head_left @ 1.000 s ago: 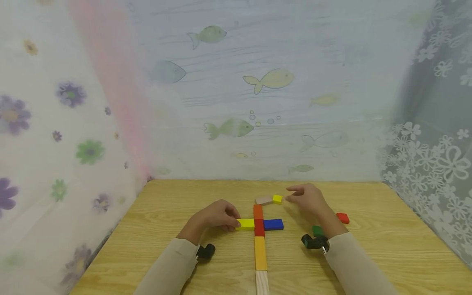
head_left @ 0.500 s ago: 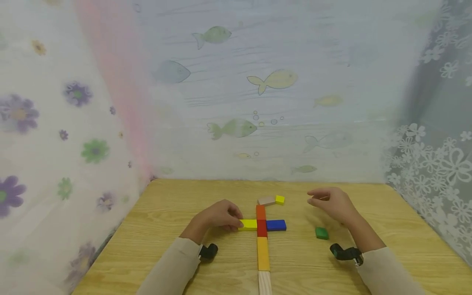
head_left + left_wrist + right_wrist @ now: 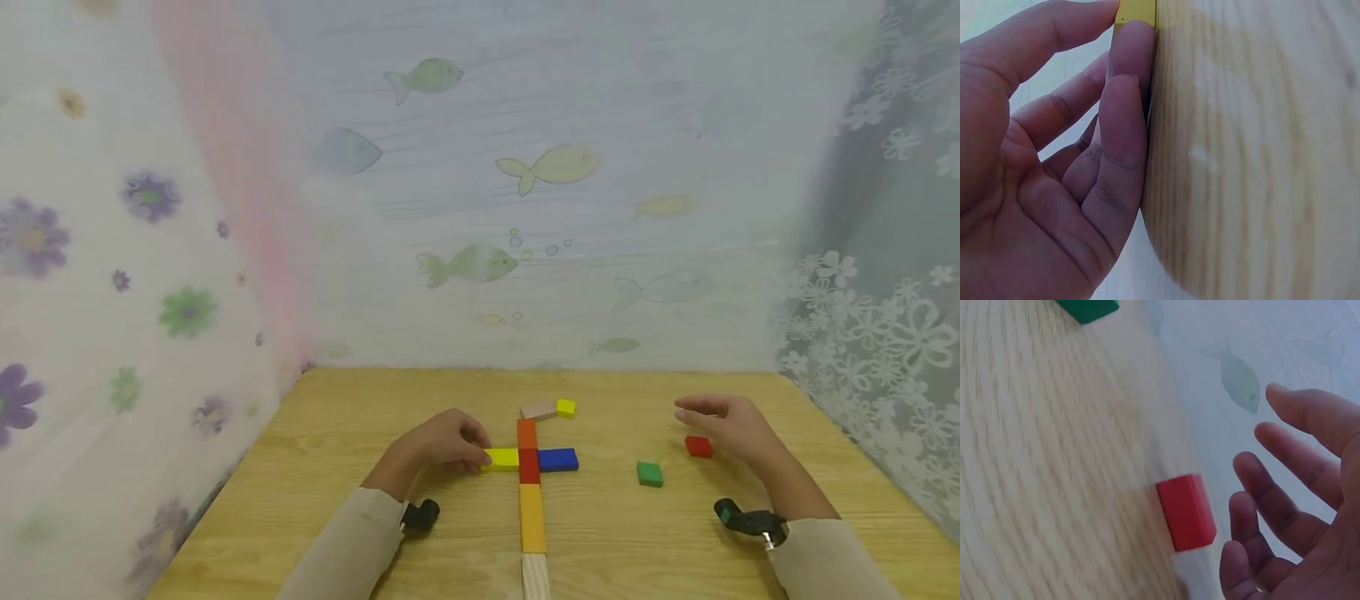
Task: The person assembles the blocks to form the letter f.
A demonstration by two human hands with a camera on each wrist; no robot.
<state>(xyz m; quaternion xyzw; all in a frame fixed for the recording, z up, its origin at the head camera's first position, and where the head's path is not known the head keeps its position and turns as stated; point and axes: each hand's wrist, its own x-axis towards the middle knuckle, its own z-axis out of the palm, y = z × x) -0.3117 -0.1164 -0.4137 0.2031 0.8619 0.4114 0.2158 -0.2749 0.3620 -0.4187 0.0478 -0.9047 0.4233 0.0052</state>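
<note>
My left hand (image 3: 448, 443) pinches the outer end of a yellow block (image 3: 502, 459); in the left wrist view thumb and fingers meet at the yellow block's end (image 3: 1137, 12). That block abuts the left side of a dark red block (image 3: 528, 467), with a blue block (image 3: 558, 459) on the opposite side. An orange block (image 3: 527, 433) continues the line away from me, a yellow-orange one (image 3: 532, 518) towards me. My right hand (image 3: 738, 425) is in the air with fingers spread, holding nothing, beside a loose red block (image 3: 698, 447), seen close in the right wrist view.
A green block (image 3: 649, 474) lies between the blue block and the loose red one. Behind the orange block lie a pale wooden block (image 3: 538, 409) and a small yellow one (image 3: 566, 408). A striped wooden block (image 3: 536, 577) extends the line at the front. Patterned curtains enclose the wooden table (image 3: 360, 400).
My right hand has moved to the right, from beside the small yellow block to over by the loose red block. The left hand keeps its place on the yellow block.
</note>
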